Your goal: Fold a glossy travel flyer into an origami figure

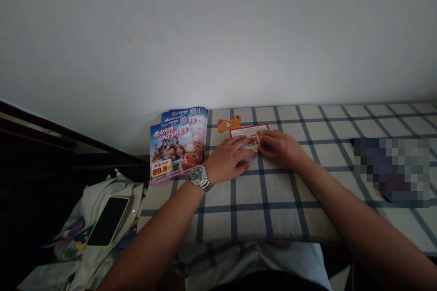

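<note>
A small red-edged leaflet (241, 131) with printing on it lies on the checked tablecloth, partly covered by my fingers. My left hand (228, 158), with a metal-band watch at the wrist, rests flat over the leaflet's left and lower part, fingers stretched out and apart. From the right, my right hand (282, 149) has its fingers bent and pressed together at the leaflet's right edge. The thumb and fingertips there seem to pinch the paper. Left of my left hand is a stack of blue and pink flyers (172, 145), its top flyer skewed toward me.
The checked tablecloth (283, 209) covers a table set against a white wall (218, 32). A bear picture (228, 124) sits behind the leaflet. A blurred dark item (389, 170) lies at the right. Below left, a phone (108, 221) rests on a pale bag (71, 207).
</note>
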{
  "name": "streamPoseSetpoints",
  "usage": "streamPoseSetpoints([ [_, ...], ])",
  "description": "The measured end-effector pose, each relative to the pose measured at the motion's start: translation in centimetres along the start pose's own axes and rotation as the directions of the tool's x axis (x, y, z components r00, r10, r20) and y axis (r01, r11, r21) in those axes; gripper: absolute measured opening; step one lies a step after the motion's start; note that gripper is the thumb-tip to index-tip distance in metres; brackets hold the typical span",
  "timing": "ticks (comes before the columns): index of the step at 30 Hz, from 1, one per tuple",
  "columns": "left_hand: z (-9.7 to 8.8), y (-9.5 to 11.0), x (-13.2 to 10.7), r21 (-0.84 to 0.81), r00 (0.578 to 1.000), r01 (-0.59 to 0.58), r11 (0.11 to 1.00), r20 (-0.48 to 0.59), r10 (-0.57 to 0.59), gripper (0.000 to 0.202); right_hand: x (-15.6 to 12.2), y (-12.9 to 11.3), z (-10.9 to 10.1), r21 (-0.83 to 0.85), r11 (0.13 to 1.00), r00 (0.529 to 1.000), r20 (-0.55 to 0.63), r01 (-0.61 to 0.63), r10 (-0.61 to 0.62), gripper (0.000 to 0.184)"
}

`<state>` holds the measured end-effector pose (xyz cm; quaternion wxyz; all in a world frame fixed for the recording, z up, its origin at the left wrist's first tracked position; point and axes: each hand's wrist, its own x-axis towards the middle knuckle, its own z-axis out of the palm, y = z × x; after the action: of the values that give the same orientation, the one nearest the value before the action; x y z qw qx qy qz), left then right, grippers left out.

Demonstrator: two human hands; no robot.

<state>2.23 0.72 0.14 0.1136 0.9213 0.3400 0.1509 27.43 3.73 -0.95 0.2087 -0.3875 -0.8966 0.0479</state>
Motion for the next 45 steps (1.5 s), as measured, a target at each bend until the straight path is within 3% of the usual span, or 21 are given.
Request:
streamPoseSetpoints([
  [11, 0.0, 0.1, 0.1, -0.013, 1.000, 0.006, 1.000, 0.008, -0.006, 0.031, 0.3, 1.3, -0.1, -0.055, 0.989, 0.989, -0.064, -0.140, 0.137, 0.013],
  [16, 0.1, 0.0, 0.1, -0.017, 1.000, 0.007, 1.000, 0.000, -0.007, 0.030, 0.6, 2.4, 0.0, -0.062, 0.962, 0.959, -0.120, -0.267, 0.258, 0.015],
  [24, 0.0, 0.0, 0.1, -0.016, 1.000, 0.004, 1.000, 0.008, -0.003, 0.031, 0.9, 3.5, -0.1, -0.002, 0.937, 0.923, -0.170, -0.349, 0.344, 0.015],
  [32, 0.1, 0.0, 0.0, -0.020, 1.000, 0.001, 1.000, 0.009, -0.001, 0.031, 0.3, 2.9, -0.8, 0.041, 0.950, 0.933, -0.179, -0.310, 0.312, 0.017],
  [40, 0.1, 0.0, 0.0, -0.024, 1.000, 0.001, 1.000, -0.003, -0.001, 0.033, -0.2, 1.1, -0.3, 0.061, 0.987, 0.988, -0.024, -0.149, 0.151, 0.016],
  [45, 0.1, 0.0, 0.0, -0.023, 1.000, -0.005, 1.000, 0.009, 0.005, 0.034, 0.0, 0.8, -0.3, 0.052, 0.986, 0.987, -0.011, -0.161, 0.161, 0.014],
])
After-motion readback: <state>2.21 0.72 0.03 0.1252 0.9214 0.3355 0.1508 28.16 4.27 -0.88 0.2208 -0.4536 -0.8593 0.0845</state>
